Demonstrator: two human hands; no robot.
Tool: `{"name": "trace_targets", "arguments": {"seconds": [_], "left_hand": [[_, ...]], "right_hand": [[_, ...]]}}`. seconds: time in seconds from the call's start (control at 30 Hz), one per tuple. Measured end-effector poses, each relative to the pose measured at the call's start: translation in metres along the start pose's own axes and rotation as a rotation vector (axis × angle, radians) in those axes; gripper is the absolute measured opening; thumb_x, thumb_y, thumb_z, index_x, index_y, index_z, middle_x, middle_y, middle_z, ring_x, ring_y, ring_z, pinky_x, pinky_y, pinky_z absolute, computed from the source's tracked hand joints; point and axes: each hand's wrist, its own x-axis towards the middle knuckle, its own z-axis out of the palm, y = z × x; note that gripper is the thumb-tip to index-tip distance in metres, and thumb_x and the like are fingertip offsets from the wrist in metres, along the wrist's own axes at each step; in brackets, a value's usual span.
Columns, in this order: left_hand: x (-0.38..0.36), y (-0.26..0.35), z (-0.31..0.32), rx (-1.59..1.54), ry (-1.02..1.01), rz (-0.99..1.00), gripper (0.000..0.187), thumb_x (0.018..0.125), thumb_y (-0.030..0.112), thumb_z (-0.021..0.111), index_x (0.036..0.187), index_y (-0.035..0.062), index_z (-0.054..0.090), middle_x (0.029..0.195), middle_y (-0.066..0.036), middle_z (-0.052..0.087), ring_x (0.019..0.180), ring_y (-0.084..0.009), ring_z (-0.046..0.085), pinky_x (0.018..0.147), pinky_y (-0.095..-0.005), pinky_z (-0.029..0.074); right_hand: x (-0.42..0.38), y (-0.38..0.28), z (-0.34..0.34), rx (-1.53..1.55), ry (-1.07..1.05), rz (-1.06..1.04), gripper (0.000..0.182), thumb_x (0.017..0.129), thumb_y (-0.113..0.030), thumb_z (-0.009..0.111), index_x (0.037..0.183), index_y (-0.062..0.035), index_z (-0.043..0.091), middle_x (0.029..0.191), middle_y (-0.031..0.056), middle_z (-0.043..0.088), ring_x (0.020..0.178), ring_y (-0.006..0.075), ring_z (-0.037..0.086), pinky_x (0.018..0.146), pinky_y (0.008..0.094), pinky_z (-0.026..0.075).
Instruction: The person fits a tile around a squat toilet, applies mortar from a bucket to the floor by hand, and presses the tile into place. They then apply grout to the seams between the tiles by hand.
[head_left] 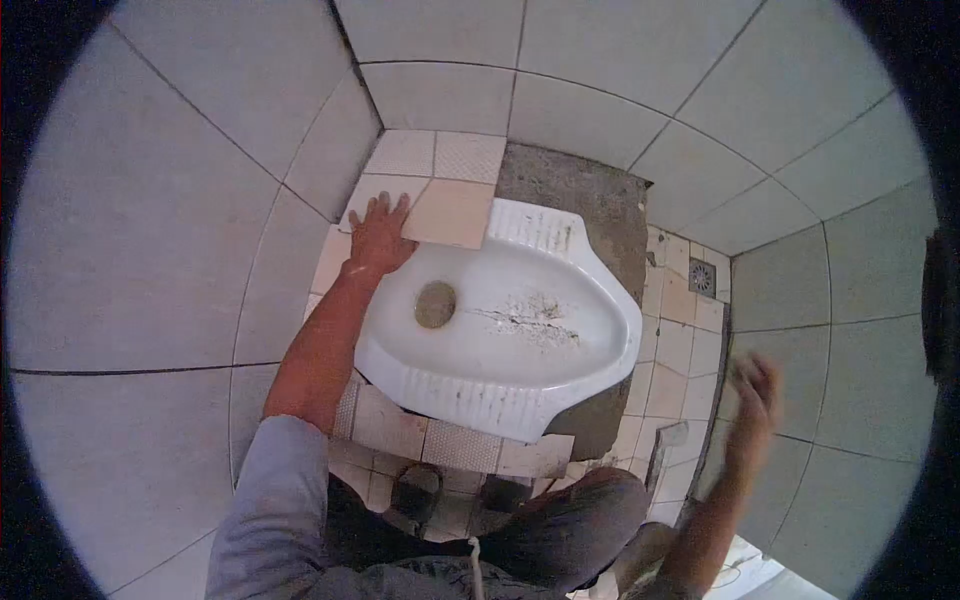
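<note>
My left hand lies flat with its fingers spread on the pale floor tiles at the left back corner, beside a white squat toilet. Touching its side is a loose-looking beige tile, whose front edge overlaps the toilet's rim. Out to the right, my right hand hangs in front of the wall, its fingers smeared by motion. Crumbs of dirt are scattered in the toilet's bowl, near the middle. Textured white tiles lie against the back wall.
Bare grey mortar borders the toilet at the back and right. A metal floor drain sits at the right wall. Near my knee leans a grey flat-faced object. Large tiled walls close in on several sides.
</note>
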Motion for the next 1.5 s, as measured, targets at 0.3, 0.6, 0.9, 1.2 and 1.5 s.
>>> {"name": "trace_targets", "arguments": {"seconds": [0.3,0.6,0.9,1.2,1.5], "left_hand": [[-0.005,0.0,0.0,-0.01,0.066,0.025,0.082,0.075,0.034,0.069,0.143,0.0132,0.029,0.145,-0.022,0.029,0.135,-0.0373,0.027,0.106,-0.0655,0.011],[-0.003,0.0,0.006,0.008,0.118,0.04,0.079,0.075,0.028,0.068,0.142,0.0081,0.031,0.142,-0.025,0.031,0.133,-0.0404,0.029,0.107,-0.0647,0.009],[-0.005,-0.001,0.007,-0.043,0.171,0.059,0.07,0.076,0.02,0.061,0.139,0.0037,0.035,0.14,-0.029,0.033,0.13,-0.0426,0.032,0.108,-0.0636,0.007],[-0.004,-0.002,0.006,-0.045,0.163,0.05,0.077,0.073,0.024,0.066,0.14,0.005,0.033,0.14,-0.027,0.032,0.132,-0.0432,0.03,0.107,-0.0642,0.008],[-0.006,-0.002,0.007,-0.061,0.188,0.056,0.073,0.075,0.023,0.065,0.139,0.0044,0.036,0.139,-0.028,0.034,0.131,-0.0425,0.03,0.107,-0.0649,0.007]], "right_hand": [[0.099,-0.005,0.334,-0.354,-0.765,-0.576,0.033,0.081,0.002,0.046,0.111,-0.0076,0.054,0.101,0.0144,0.064,0.101,0.031,0.059,0.088,0.0397,0.046],[0.128,0.008,0.399,-0.543,-0.81,-0.776,0.031,0.073,0.001,0.051,0.103,-0.007,0.054,0.089,0.017,0.065,0.095,0.0362,0.059,0.079,0.0448,0.048],[0.123,0.003,0.406,-0.635,-0.824,-0.863,0.025,0.071,-0.003,0.053,0.096,-0.008,0.053,0.084,0.0134,0.064,0.088,0.0371,0.058,0.076,0.0475,0.047],[0.137,0.014,0.378,-0.948,-0.76,-0.946,0.039,0.068,-0.004,0.055,0.107,-0.0098,0.055,0.091,0.0184,0.063,0.098,0.0372,0.057,0.085,0.05,0.044],[0.119,0.006,0.391,-0.698,-0.728,-0.825,0.042,0.069,-0.002,0.056,0.109,-0.0113,0.055,0.098,0.0165,0.062,0.098,0.0363,0.056,0.085,0.0476,0.045]]}}
